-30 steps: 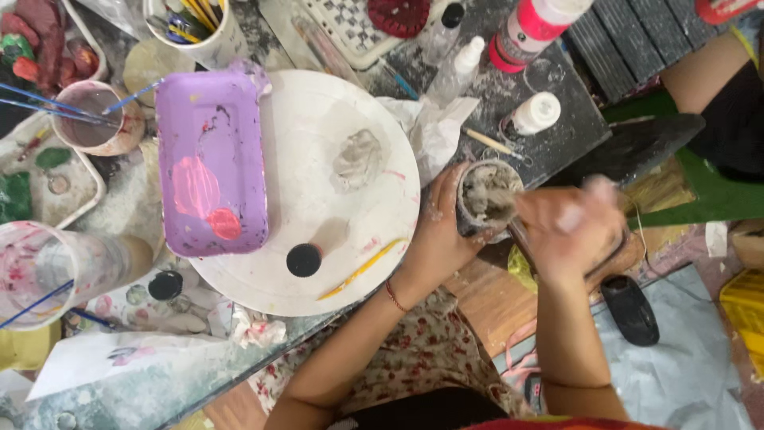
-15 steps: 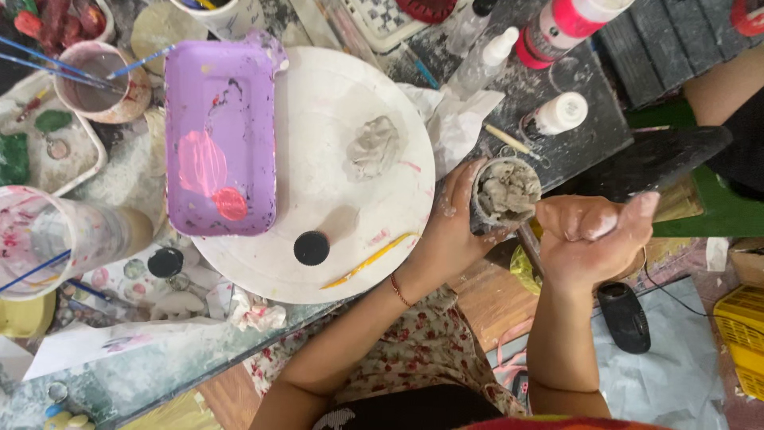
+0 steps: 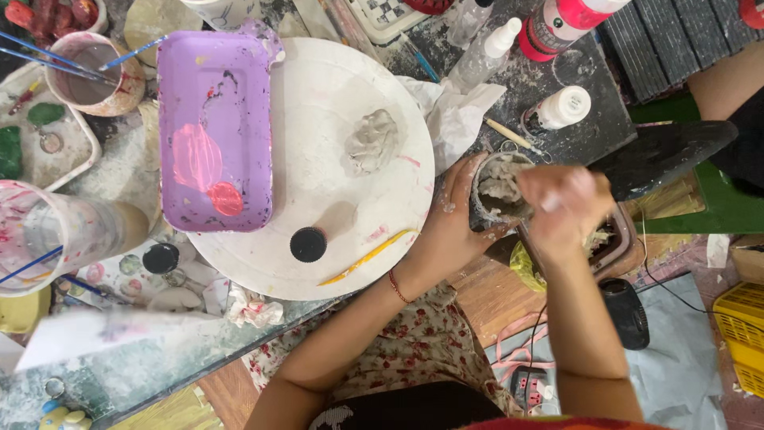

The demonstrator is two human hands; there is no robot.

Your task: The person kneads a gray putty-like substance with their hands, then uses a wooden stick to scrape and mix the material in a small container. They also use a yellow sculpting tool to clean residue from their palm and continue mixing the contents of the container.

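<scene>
Beside the round white board (image 3: 318, 143), you held a small pot of grey clay (image 3: 500, 185).
Your left hand (image 3: 446, 227) gripped the pot; your right hand (image 3: 567, 211) was blurred above it, grip unclear.

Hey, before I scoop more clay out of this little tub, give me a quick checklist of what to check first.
1. Left hand steadying the clay tub: ok.
2. Clay left in the tub: ok.
3. Right hand free of tools: cannot tell, blurred.
4. Bare space on the round white board beside the grey clay lump: ok.
5. Yellow modelling tool within reach: ok.
</scene>
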